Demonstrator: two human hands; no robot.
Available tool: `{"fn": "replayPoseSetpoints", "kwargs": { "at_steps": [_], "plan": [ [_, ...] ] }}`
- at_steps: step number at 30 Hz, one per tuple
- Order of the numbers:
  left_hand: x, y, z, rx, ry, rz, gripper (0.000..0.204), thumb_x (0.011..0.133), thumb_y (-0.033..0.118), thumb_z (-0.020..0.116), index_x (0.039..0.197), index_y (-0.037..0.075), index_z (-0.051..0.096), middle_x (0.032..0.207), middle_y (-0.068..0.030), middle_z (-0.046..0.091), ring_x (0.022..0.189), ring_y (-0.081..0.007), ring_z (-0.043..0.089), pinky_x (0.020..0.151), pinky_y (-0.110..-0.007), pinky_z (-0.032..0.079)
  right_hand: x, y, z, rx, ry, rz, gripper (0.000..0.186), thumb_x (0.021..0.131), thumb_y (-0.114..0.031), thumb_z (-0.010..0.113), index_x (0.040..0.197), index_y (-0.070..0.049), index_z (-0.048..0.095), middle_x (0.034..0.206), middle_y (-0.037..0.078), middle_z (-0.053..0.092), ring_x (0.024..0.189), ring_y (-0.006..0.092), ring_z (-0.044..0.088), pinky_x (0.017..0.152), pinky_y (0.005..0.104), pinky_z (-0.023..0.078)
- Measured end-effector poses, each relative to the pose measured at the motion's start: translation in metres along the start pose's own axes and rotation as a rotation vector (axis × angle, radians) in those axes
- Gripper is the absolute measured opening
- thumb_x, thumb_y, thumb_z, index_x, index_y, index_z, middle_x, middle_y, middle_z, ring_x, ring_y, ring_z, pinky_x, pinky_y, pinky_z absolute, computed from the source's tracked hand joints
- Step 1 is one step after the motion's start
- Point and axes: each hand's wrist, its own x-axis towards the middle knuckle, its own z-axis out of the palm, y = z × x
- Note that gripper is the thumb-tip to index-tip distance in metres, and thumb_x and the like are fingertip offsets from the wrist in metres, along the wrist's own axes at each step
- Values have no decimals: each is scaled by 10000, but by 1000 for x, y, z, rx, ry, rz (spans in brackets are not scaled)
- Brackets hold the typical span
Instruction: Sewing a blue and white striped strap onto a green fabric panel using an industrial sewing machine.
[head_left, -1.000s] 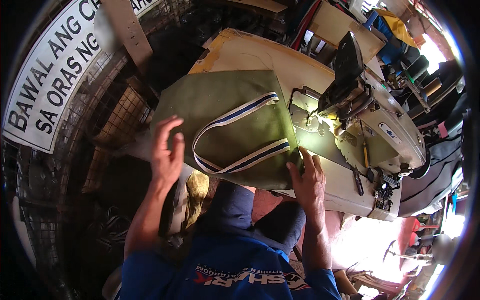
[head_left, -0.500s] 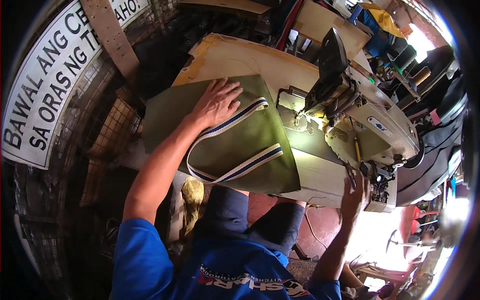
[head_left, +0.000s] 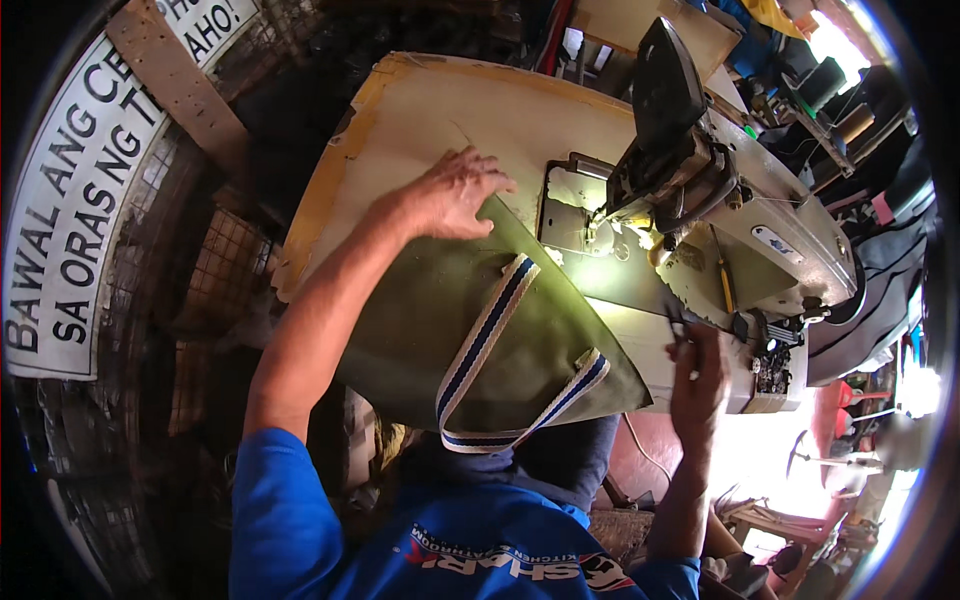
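Observation:
An olive-green fabric piece [head_left: 410, 300] lies angled over the near edge of the sewing table, with a looped cream strap striped navy [head_left: 480, 335] on it. My left hand [head_left: 450, 200] rests on the fabric's upper corner, fingers bent and apart. My right hand [head_left: 698, 375], right of the fabric, holds small dark snips [head_left: 675, 312] pointing up toward the machine. The sewing machine [head_left: 765, 240] has a lit needle area over a metal plate [head_left: 570, 230]; a yellow-handled tool [head_left: 727, 285] lies beside it.
The worn tabletop [head_left: 400, 120] extends beyond the fabric. On the left are a wire mesh wall, a white sign [head_left: 70, 230] and a wooden board [head_left: 175, 95]. Thread spools [head_left: 852, 125] stand at upper right; dark bundled material [head_left: 875, 280] is at the right.
The fabric has turned and moved toward me, its strap lower. My left hand has moved up onto its corner. My right hand has left the fabric and taken hold of the snips.

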Motion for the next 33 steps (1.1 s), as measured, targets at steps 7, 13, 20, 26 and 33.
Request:
{"fn": "replayPoseSetpoints", "kwargs": {
  "at_steps": [7, 13, 20, 26, 33],
  "plan": [
    [13, -10, 8, -182, -248, 30, 404, 697, 206, 693, 1070, 56, 658, 966, -73, 616, 1072, -267, 538, 1010, -436, 373, 57, -90, 70, 524, -261, 4, 200, 997, -99, 517, 1172, -1, 522, 880, 122, 648, 705, 177, 642, 648, 321, 506],
    [8, -48, -2, -609, -244, -101, 279, 838, 235, 703, 1017, 24, 674, 876, -68, 677, 816, -188, 604, 763, -355, 479, 112, -124, 126, 560, -339, 91, 313, 961, -209, 637, 1173, 4, 549, 701, 39, 548, 625, 91, 513, 552, 281, 413],
    [-2, -71, -18, -560, -166, -262, 243, 921, 262, 661, 920, 23, 709, 723, -52, 658, 682, -137, 589, 685, -327, 483, 121, -103, 166, 165, -222, -173, 265, 940, -199, 639, 1099, -3, 557, 742, 176, 646, 669, 350, 638, 640, 432, 490],
    [0, -69, -11, -497, -28, -186, 243, 934, 253, 642, 932, 18, 704, 718, -56, 648, 674, -146, 581, 681, -335, 481, 131, -104, 172, 10, -263, -180, 252, 923, -206, 630, 1036, 7, 555, 798, 235, 663, 785, 443, 650, 712, 508, 496],
    [2, -69, -8, -523, -95, -160, 231, 940, 234, 642, 950, 8, 689, 731, -43, 646, 690, -134, 575, 681, -331, 481, 149, -109, 188, -125, -300, -147, 253, 946, -247, 579, 980, 2, 556, 817, 261, 665, 846, 455, 654, 755, 538, 494]
  ]
}}
